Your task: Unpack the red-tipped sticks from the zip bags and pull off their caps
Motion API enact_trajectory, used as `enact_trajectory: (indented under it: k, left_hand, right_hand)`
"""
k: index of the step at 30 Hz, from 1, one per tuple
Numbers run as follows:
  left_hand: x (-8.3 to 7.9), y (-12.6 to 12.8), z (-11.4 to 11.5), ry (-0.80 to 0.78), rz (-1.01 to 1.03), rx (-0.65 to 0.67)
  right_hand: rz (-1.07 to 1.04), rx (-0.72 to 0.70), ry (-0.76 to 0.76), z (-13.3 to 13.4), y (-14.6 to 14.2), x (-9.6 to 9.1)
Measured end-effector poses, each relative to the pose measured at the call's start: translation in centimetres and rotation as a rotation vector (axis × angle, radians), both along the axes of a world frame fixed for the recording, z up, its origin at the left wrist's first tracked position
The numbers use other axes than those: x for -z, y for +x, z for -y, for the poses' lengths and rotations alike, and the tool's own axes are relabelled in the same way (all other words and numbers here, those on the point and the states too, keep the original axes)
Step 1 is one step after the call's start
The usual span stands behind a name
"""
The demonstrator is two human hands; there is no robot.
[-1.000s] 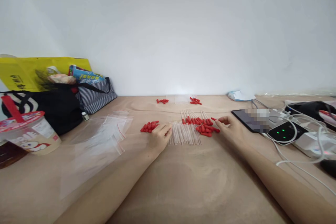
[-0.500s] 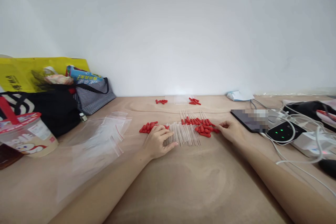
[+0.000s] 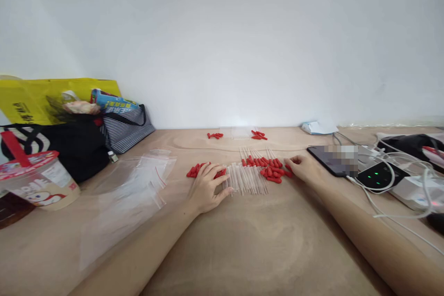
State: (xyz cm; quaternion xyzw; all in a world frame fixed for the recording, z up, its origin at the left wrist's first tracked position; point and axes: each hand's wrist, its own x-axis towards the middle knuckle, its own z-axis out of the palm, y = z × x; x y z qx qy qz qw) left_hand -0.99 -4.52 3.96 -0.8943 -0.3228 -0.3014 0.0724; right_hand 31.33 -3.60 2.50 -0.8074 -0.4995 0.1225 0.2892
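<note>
Thin clear tubes (image 3: 247,179) in a flat row on the surface (image 3: 243,240), red caps (image 3: 272,169) piled beside. Left hand (image 3: 206,185) spread flat over tube ends; right hand (image 3: 301,166) loosely curled, touching the caps.

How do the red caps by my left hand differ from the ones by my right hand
The red caps by the left hand form a smaller cluster, partly under the left hand. The red caps by the right hand are a larger heap lying among the clear tubes, at the fingertips of the right hand. Both piles look the same red.
</note>
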Motion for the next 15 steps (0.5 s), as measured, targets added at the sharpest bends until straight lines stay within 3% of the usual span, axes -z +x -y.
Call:
enact_trajectory:
  k: [7,15]
  left_hand:
    - [-0.2,0.4,-0.4,0.027,0.117,-0.188]
    - [0.2,0.9,-1.3,0.068,0.120,-0.225]
  right_hand:
    - [-0.031,-0.034,-0.118,-2.2,-0.9,0.0]
    - [-0.038,-0.011,-0.080,-3.3,-1.3,0.4]
